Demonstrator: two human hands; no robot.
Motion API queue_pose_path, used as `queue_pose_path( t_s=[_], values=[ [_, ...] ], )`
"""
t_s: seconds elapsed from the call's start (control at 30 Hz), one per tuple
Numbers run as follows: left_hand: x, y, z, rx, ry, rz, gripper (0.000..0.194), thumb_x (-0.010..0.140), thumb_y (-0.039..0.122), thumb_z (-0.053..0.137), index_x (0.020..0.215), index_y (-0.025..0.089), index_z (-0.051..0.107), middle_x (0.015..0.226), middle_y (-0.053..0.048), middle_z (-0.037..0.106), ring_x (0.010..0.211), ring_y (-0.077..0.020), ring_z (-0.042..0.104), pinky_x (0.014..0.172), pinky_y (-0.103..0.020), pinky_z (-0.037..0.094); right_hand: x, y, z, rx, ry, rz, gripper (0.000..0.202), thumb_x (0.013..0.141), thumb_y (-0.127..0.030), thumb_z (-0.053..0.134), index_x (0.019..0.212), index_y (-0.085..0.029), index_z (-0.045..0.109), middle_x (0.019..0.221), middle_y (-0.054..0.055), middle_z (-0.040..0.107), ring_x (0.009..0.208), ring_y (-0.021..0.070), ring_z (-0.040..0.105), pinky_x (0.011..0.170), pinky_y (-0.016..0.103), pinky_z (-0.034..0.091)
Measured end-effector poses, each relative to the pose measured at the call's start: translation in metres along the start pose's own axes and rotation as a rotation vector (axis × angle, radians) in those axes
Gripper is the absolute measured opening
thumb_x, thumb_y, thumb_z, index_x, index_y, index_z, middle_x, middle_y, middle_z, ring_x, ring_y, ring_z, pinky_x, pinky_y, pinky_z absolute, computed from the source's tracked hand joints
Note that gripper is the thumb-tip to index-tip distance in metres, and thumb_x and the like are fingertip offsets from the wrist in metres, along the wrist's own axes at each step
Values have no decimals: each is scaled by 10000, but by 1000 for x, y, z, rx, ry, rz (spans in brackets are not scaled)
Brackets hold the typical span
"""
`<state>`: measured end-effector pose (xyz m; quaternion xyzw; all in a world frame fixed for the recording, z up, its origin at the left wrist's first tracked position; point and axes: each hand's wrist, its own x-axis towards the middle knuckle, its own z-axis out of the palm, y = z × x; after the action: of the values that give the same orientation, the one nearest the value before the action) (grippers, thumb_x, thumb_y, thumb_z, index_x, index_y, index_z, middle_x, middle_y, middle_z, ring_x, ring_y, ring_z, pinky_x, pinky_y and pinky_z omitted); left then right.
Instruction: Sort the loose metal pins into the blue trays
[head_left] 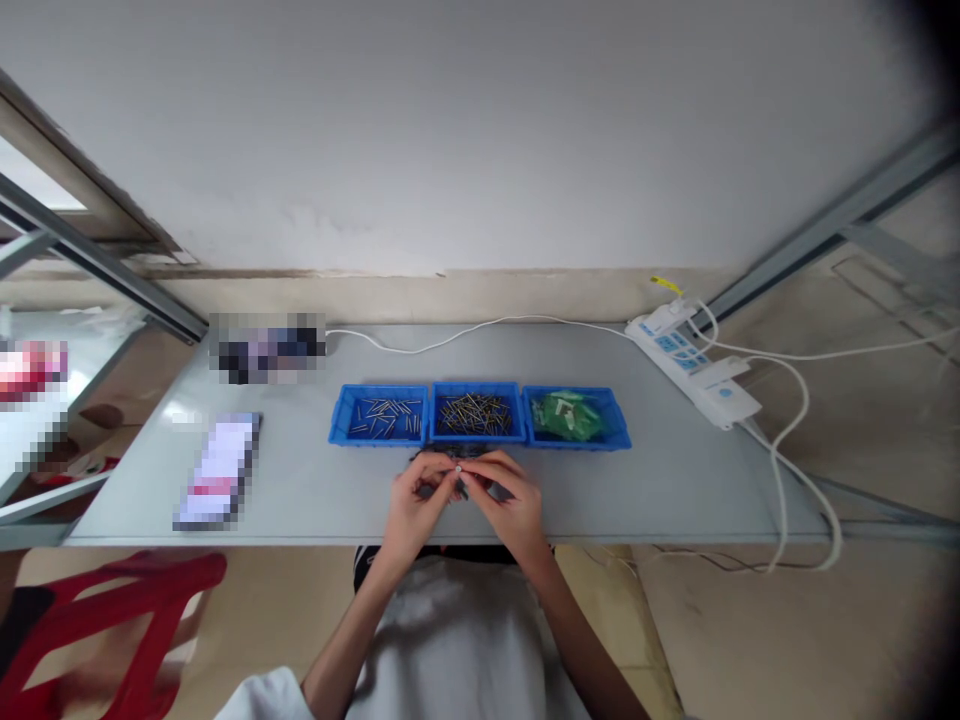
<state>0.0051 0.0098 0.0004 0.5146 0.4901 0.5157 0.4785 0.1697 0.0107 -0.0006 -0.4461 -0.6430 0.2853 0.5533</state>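
Note:
My left hand (421,497) and my right hand (511,494) meet in front of the middle bin, near the table's front edge. Both are closed in a pinch, thumbs and fingertips together around a small piece with a pale round end (458,468), too small to name. Dark items partly show behind my fingers, mostly hidden. Just beyond stand three blue plastic bins in a row. The left bin (379,441) has loose thin silver metal pins, the middle bin (477,438) a heap of darker metal pins, and the right bin (619,430) green and clear pieces.
A blurred-out phone (219,470) lies on the grey table (300,500) at left, with another pixelated object (268,350) behind it. A white power strip (694,365) with cables sits at right. A red stool (150,620) stands on the floor at lower left.

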Motion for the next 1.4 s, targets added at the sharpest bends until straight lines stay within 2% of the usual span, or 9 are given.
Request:
queue_pose_path(
  t_s=[0.27,0.47,0.6,0.73,0.83,0.93,1.1,1.27,1.4],
  values=[
    [-6,9,-1,69,175,72,245,989,455,764,1037,215,742,966,-69,856,623,-152,726,637,-270,593,-6,-4,-3,-163,35,-13,197,1064,-243,631,1101,-247,825,924,46,783,741,149,707,688,275,604],
    [14,38,-44,541,533,269,139,1033,319,705,1105,260,808,933,-11,821,613,-126,632,658,-248,493,-14,5,-27,-414,38,21,189,1056,-270,648,1148,-257,812,856,28,712,681,155,639,717,285,559],
    [35,55,-63,741,518,363,138,1020,265,715,1121,245,807,1149,-38,813,542,-96,491,648,-260,447,-16,16,-36,-512,-34,23,191,1030,-292,659,1156,-267,800,936,35,722,782,181,691,724,274,549],
    [26,52,-54,698,568,433,130,1040,227,675,1099,226,791,1130,-50,790,552,-100,481,620,-255,435,-18,22,-37,-565,-74,29,179,1041,-291,622,1112,-258,783,1038,52,730,832,189,711,730,273,549],
    [5,37,-37,654,480,480,129,1055,193,641,1089,226,761,1002,-33,776,536,-105,482,596,-250,445,-18,23,-38,-581,-98,35,160,1049,-290,611,1074,-251,765,1038,52,722,849,193,716,750,278,550],
    [-13,19,-18,622,204,497,158,1072,180,607,1143,236,737,921,-27,766,564,-127,561,605,-249,487,-17,22,-41,-578,-130,40,153,1061,-284,598,1055,-251,747,1016,45,712,860,197,719,772,286,552],
    [-16,6,7,619,-62,540,179,1083,178,592,1150,232,749,969,-41,788,802,-169,750,731,-254,588,-14,12,-47,-547,-179,36,147,1074,-273,573,1000,-246,698,987,37,689,838,195,716,750,289,546],
    [-5,7,7,634,-221,586,203,1099,215,610,1239,230,757,1078,-70,789,912,-184,775,826,-281,615,-13,1,-45,-429,-153,29,78,1040,-210,596,1026,-251,660,938,25,694,738,174,676,701,281,526],
    [1,5,3,596,-234,575,199,1116,203,572,1185,211,758,1078,-81,783,948,-187,769,854,-293,616,-9,-9,-34,-347,-131,3,106,1033,-188,598,990,-260,662,808,-13,649,663,156,620,676,273,513]
  ],
)
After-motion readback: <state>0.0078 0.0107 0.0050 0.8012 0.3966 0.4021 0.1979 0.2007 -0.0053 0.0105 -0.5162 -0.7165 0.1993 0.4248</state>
